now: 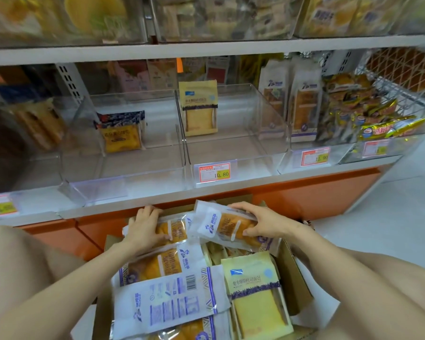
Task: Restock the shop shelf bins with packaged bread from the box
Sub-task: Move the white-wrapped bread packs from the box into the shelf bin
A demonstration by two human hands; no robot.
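Observation:
A cardboard box (295, 273) on the floor holds several white-and-purple bread packets (167, 303) and a pale yellow packet (255, 290). My right hand (260, 223) grips one white-and-purple bread packet (221, 227), lifted a little above the box's far end. My left hand (145, 227) lies flat on another bread packet (174, 229) at the box's far left, fingers curled over its edge. Above stand clear shelf bins (231, 148). The middle bin holds one yellow packet (199, 109), and the bin to its left (133, 165) one orange packet (120, 133).
An orange shelf base (304, 192) runs just behind the box. A bin on the right holds upright white packets (304, 106); beyond it is a bin of gold-wrapped snacks (368, 119). Price tags (214, 171) hang on the bin fronts. My bare knees flank the box.

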